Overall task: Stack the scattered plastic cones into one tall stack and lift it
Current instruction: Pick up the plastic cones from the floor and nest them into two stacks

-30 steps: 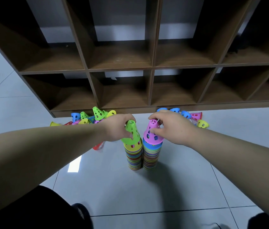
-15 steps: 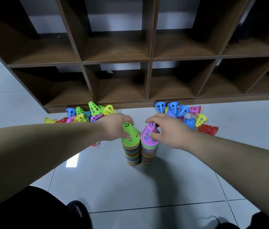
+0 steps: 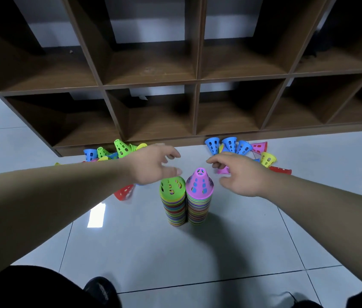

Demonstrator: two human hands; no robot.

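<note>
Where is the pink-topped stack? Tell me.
Head view: the pink-topped stack stands on the floor at centre, close beside the green-topped stack on its left, near the right hand.

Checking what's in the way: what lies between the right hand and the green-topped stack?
In the head view, the pink-topped stack stands between the right hand and the green-topped stack.

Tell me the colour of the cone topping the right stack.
The top cone is pink, best seen in the head view.
</note>
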